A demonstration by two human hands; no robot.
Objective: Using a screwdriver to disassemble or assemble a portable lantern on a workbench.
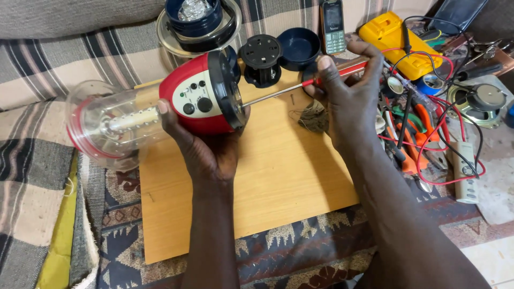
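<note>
Nearest lies a patterned woven rug (300, 251) in brown, red and grey, and on it a flat rectangular light wooden board (278, 176) that serves as the work surface. Above the board's left part, the left hand (206, 147) is wrapped from below around a red and white plastic lantern (195, 99) lying on its side, fingers closed firmly on its rounded red body. The lantern's black base rim faces right, its panel of black knobs faces up, and its clear plastic dome (104, 126), with a white rod of small lamps inside, sticks out to the left past the board's edge, over a striped cushion (32, 160).

To the right, the right hand (348, 101) is pinched shut on the red handle of a slim screwdriver (300, 88); its thin metal shaft runs left and its tip meets the lantern's black base. Just beside that hand, on the board, sits a small tuft of brownish fibre (313, 118).

Further right is a tangle of red and black wires (444, 134), orange-handled pliers (412, 155) and a round metal loudspeaker (484, 101). At the far side stand a black round slotted plastic part (261, 59), a dark blue round cap (299, 48), a grey keypad phone (333, 27) and a yellow multimeter (396, 37). Far left of these rests a dark blue round lamp head (195, 21) on a clear ring.
</note>
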